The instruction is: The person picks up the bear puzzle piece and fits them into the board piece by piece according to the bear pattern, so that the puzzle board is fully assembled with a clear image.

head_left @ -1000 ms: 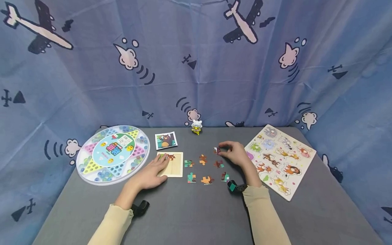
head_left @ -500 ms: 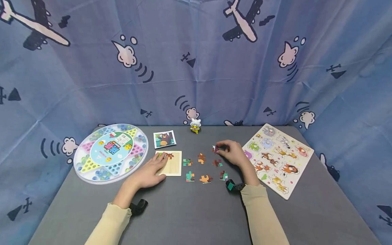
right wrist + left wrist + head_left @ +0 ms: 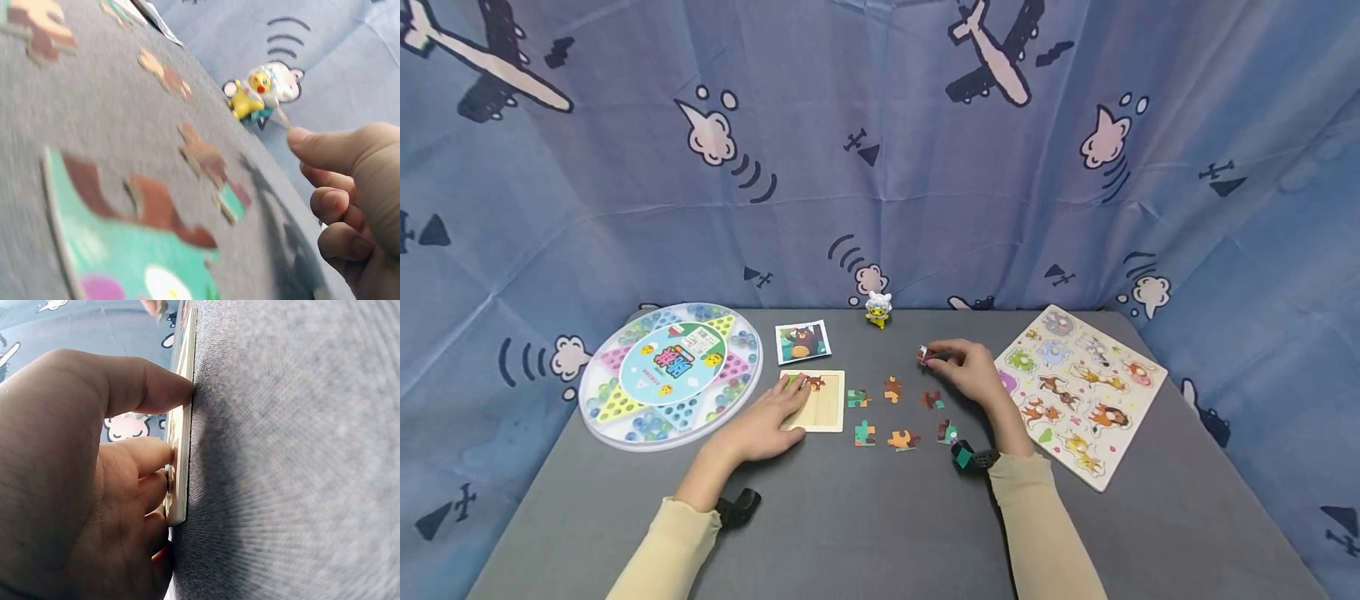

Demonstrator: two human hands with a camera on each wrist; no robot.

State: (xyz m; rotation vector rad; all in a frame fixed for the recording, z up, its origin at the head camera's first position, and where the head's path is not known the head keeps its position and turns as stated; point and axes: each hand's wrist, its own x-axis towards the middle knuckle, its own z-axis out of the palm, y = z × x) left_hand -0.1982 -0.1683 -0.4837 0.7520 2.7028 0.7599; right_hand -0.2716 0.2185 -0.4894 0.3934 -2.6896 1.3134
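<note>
My left hand (image 3: 766,425) rests on a small square wooden puzzle tray (image 3: 827,412), fingers spread over its left part. In the left wrist view the thumb touches the tray's edge. A brown jigsaw piece (image 3: 816,383) lies in the tray's top row, with a green bit beside it partly under the fingers. My right hand (image 3: 970,372) pinches another jigsaw piece (image 3: 922,356) between thumb and fingers, tilted up above the table; the thumb covers most of it in the right wrist view. Several loose pieces lie between the hands, among them an orange one (image 3: 902,440) and a dark red one (image 3: 932,400).
A bear picture card (image 3: 802,342) lies behind the tray. A round marble game board (image 3: 673,375) takes up the left side. On the right is a wooden animal puzzle board (image 3: 1082,392), close to my right forearm. A small yellow-and-white figurine (image 3: 878,309) stands by the curtain.
My right hand has raised its jigsaw piece a little off the table and tipped it up. The left hand stays on the tray; the head view has shifted slightly.
</note>
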